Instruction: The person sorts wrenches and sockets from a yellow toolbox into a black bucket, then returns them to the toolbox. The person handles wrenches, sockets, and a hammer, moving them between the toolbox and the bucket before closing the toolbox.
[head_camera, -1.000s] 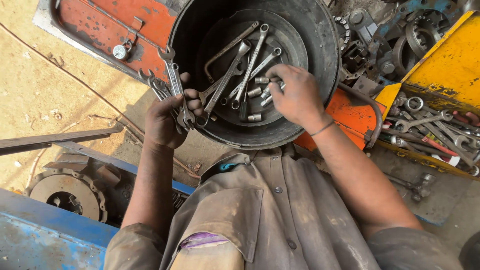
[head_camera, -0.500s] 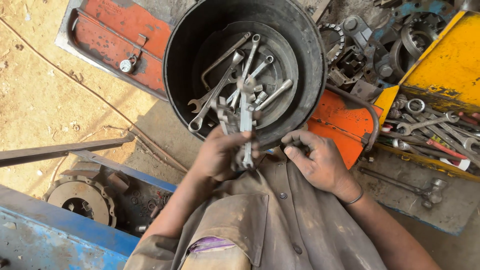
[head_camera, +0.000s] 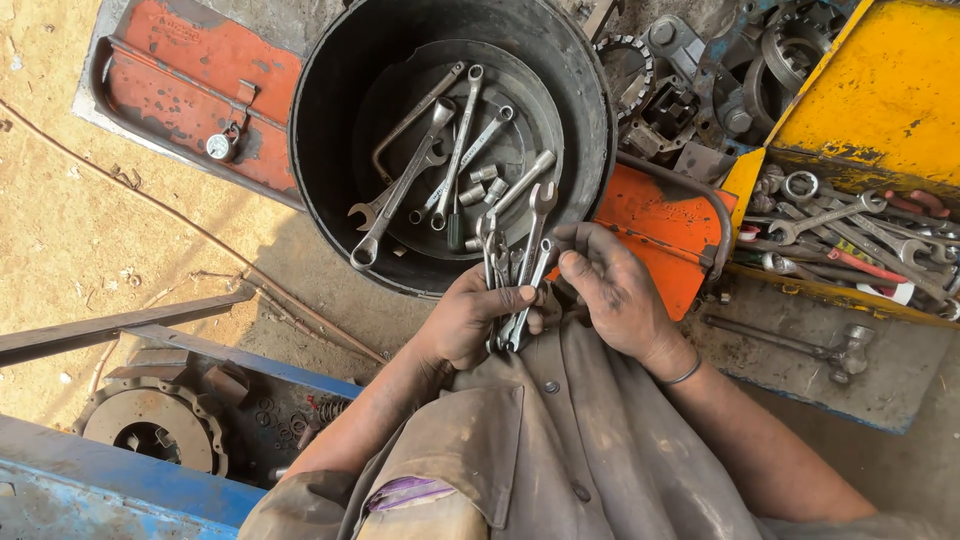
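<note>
From the head camera, the left hand (head_camera: 478, 318) is closed in a tight grip around a bunch of wrenches (head_camera: 518, 268), at least three, their open-end heads standing up just over the near rim of the black tub (head_camera: 330, 215). The right hand (head_camera: 612, 285) sits just beside it, fingers curled loosely onto the same bunch, thumb near the shafts. Both hands hover close to the person's chest, between the tub's near edge and the grey shirt (head_camera: 560, 450). Inside the tub about six loose wrenches (head_camera: 440, 150) and a few small sockets (head_camera: 482, 182) lie on the floor, with bare room along its left wall. An orange toolbox lid (head_camera: 190, 85) lies left of the tub; a yellow tray (head_camera: 880, 90) with more spanners (head_camera: 850, 235) sits right.
</note>
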